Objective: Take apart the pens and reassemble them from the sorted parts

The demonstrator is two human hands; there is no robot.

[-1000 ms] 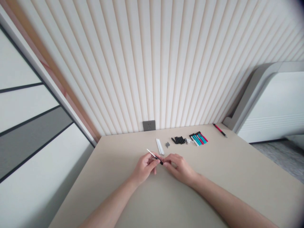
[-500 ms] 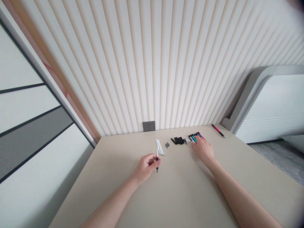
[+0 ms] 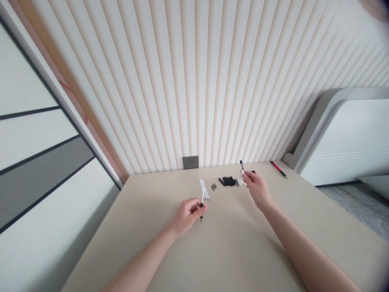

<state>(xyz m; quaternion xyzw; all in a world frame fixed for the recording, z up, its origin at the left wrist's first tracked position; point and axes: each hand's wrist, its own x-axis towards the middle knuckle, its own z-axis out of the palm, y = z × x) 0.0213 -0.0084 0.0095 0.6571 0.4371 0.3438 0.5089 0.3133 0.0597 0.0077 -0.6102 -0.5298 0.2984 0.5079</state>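
Observation:
My left hand [image 3: 187, 215] pinches a black pen grip [image 3: 201, 218] with its tip pointing down. A thin white refill [image 3: 203, 195] stands up out of that grip. Between the fingertips of my right hand [image 3: 257, 189] is a white pen barrel [image 3: 242, 167] with a black clip end, raised above the table. Most of the coloured barrels [image 3: 254, 172] are hidden behind this hand. Just left of it lie small whitish parts [image 3: 240, 182] and a row of black grips [image 3: 227, 181]. White refills [image 3: 202, 185] lie beyond my left hand, beside a little grey pile [image 3: 214, 187].
A red and black pen [image 3: 278, 169] rests at the table's back right. The beige table [image 3: 146, 219] meets a ribbed wall with a dark socket [image 3: 190, 162]. A pale cabinet [image 3: 36, 202] stands left, and a headboard-like panel [image 3: 349, 142] right.
My right hand has closed on a white pen barrel and lifted it from the coloured barrels, shifting slightly left. The left hand still holds the grip with the refill, nearly in place.

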